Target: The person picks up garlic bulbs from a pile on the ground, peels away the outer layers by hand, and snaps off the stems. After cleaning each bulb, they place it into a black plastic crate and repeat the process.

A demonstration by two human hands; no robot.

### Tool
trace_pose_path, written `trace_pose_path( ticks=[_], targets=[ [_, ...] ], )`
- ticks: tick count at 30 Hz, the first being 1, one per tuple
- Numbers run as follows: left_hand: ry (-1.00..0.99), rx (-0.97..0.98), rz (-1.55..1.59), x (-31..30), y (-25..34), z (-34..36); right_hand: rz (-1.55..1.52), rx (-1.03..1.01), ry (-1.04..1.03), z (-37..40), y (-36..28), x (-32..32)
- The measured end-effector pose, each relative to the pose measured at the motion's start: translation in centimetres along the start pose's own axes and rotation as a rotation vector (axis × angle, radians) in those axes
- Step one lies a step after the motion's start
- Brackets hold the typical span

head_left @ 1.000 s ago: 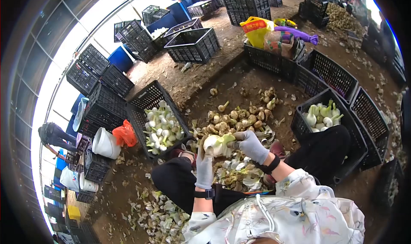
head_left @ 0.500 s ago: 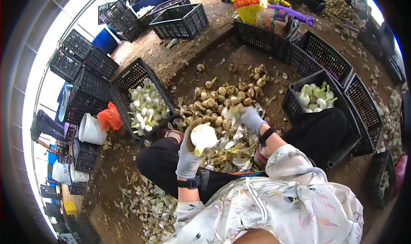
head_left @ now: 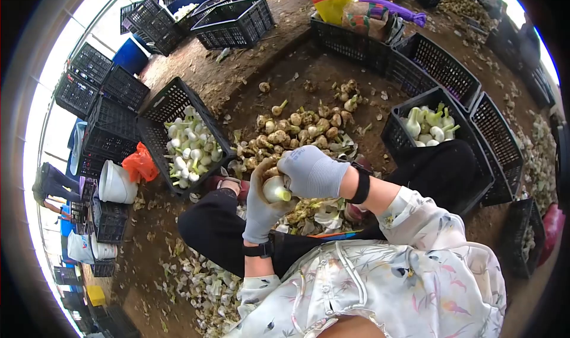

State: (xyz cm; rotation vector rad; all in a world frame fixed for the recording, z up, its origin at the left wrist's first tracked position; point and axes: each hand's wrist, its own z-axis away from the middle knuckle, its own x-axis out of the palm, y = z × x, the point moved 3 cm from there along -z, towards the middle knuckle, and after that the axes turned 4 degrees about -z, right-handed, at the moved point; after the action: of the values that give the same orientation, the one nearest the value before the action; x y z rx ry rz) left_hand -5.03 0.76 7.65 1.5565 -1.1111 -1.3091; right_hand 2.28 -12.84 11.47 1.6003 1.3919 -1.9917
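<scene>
A pale, peeled garlic bulb (head_left: 275, 190) with its cut green stem pointing toward me sits in my left hand (head_left: 259, 212). That hand wears a grey glove, dirty at the fingers, which wrap around the bulb. My right hand (head_left: 313, 173), in a cleaner grey glove, is closed against the bulb's far right side; its fingertips are partly hidden. Beyond both hands lies a heap of unpeeled, soil-stained garlic bulbs (head_left: 300, 127) on the ground. Loose garlic skins (head_left: 326, 214) lie below my right hand, between my legs.
On the left, a black crate (head_left: 168, 105) holds peeled garlic; on the right, another crate (head_left: 409, 137) holds larger white bulbs. More black crates (head_left: 436, 65) line the right side. A white bucket (head_left: 117, 182) and an orange-red bag (head_left: 141, 163) stand at left.
My right hand has moved left from over the heap, where it held a blurred pale scrap, to the bulb. My left hand has turned the bulb slightly. The camera view has shifted a little.
</scene>
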Motion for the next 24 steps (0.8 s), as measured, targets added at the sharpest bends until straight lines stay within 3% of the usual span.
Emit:
trace_pose_path(
  ticks=[2,4,8,9,10,12,14,16,20,21,22,24],
  targets=[
    [0.002,0.005,0.000,0.3,-0.5,0.1,-0.036,0.043,0.011,-0.3,0.6,0.7],
    [0.218,-0.067,0.490,0.4,-2.0,-0.1,-0.307,0.205,0.200,-0.5,2.8,1.3],
    [0.481,-0.075,0.499,1.0,-3.7,-0.4,-0.567,0.253,0.163,0.1,2.2,3.3],
    [0.509,-0.015,0.436,1.0,-3.1,-0.5,-0.398,0.176,0.266,0.2,2.1,3.9],
    [0.503,-0.021,0.434,0.8,-3.3,-0.5,-0.403,0.183,0.268,0.2,2.6,4.4],
    [0.353,-0.130,0.722,0.5,-3.9,-0.6,-0.282,0.240,0.417,0.4,4.0,4.5],
    [0.293,-0.107,0.862,0.5,-4.3,-0.8,-0.297,0.285,0.433,-0.3,6.5,5.9],
    [0.182,-0.060,1.142,0.8,-5.0,-0.8,-0.279,0.403,0.315,-0.4,8.2,6.5],
    [0.297,-0.178,1.504,0.8,-6.0,-1.6,-0.251,0.526,0.157,0.1,9.6,8.3],
    [0.236,-0.043,1.508,0.5,-4.7,-2.0,-0.255,0.530,0.154,0.3,10.6,9.0],
    [0.164,0.093,1.539,-0.1,-4.9,-2.6,-0.242,0.561,-0.058,0.8,12.3,10.9],
    [0.331,0.052,1.473,-1.2,-5.4,-3.1,-0.199,0.534,-0.396,1.5,13.8,12.8]
  ],
)
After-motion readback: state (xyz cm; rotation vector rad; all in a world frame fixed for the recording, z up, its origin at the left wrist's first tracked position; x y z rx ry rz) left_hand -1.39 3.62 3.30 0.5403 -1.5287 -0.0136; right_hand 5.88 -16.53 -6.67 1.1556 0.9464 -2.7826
